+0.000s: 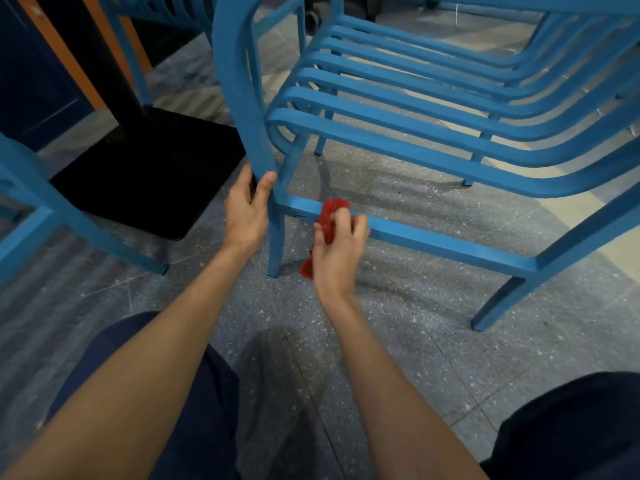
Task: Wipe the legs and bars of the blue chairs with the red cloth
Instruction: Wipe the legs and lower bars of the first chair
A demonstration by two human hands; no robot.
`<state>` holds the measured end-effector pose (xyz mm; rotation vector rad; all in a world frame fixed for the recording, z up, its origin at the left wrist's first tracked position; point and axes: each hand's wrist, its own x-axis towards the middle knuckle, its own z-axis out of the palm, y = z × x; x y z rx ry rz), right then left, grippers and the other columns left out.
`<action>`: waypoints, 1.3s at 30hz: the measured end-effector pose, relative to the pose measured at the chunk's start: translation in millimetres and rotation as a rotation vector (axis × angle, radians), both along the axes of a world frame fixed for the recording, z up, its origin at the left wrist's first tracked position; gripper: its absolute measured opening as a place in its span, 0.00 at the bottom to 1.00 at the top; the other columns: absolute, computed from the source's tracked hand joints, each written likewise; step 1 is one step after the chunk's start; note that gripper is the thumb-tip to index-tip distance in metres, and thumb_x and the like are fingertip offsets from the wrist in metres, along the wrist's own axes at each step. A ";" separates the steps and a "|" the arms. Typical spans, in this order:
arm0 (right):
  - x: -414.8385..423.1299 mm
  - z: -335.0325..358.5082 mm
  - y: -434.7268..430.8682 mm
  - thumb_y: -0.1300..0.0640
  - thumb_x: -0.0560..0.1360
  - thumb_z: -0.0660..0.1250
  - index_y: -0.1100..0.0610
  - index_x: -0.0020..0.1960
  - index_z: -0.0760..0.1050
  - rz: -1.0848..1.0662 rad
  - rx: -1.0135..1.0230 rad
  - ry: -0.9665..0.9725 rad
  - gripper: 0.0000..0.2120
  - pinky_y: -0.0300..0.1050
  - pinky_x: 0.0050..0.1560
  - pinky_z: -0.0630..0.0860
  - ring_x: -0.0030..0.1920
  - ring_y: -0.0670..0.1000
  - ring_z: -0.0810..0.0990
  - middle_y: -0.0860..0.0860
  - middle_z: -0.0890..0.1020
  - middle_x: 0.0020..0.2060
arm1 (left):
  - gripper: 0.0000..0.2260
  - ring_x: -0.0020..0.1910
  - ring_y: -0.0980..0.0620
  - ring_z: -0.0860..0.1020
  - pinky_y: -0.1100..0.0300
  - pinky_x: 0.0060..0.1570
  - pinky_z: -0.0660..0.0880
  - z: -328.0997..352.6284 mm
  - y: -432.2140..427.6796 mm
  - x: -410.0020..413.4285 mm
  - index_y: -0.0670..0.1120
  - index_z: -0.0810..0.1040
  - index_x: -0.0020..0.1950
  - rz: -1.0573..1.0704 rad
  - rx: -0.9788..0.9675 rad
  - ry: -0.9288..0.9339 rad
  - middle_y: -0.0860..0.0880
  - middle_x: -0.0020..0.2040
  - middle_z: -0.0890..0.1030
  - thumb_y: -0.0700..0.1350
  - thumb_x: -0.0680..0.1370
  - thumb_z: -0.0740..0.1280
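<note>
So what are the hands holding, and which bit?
The right hand grips the red cloth by its bunched middle, against the chair's low bar. The left hand holds the front leg partway up.

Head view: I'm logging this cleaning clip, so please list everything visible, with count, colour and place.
stacked chairs: several nested, blue, centre to right
front leg: one, blue, near-left corner of the stack
low bar: one, blue, running right from that leg
other chairs: two partly seen, blue, left edge and top left
red cloth: one, red, on the low bar near the leg
table base: one, black, on the floor at left
floor: grey speckled, pale band at right
knees: two, dark blue trousers, bottom corners
left hand: grips the front leg
right hand: holds the red cloth against the low bar
</note>
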<state>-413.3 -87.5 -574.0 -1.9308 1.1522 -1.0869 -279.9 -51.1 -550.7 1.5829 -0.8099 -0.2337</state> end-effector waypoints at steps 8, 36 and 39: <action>-29.4 -12.5 -13.8 0.63 0.72 0.72 0.59 0.50 0.76 -0.112 -0.040 -0.037 0.09 0.36 0.51 0.68 0.50 0.52 0.74 0.51 0.72 0.49 | 0.14 0.53 0.65 0.76 0.69 0.54 0.72 -0.5 -0.6 -1.3 0.43 0.73 0.64 -0.003 -0.014 0.040 0.55 0.54 0.79 0.47 0.82 0.61; 24.1 -9.0 -18.4 0.63 0.73 0.66 0.61 0.58 0.79 0.417 -0.600 0.257 0.14 0.48 0.35 0.79 0.51 0.53 0.70 0.55 0.77 0.54 | 0.12 0.51 0.51 0.79 0.43 0.58 0.74 -0.7 5.8 10.4 0.47 0.77 0.56 -0.122 -0.037 0.172 0.46 0.50 0.81 0.52 0.78 0.66; 12.0 -12.6 -27.8 0.63 0.68 0.73 0.59 0.52 0.80 0.440 -0.780 0.452 0.13 0.45 0.27 0.74 0.47 0.52 0.70 0.52 0.79 0.49 | 0.14 0.51 0.52 0.78 0.42 0.58 0.73 -1.0 6.4 12.7 0.46 0.77 0.56 -0.127 -0.025 0.168 0.43 0.49 0.81 0.53 0.77 0.66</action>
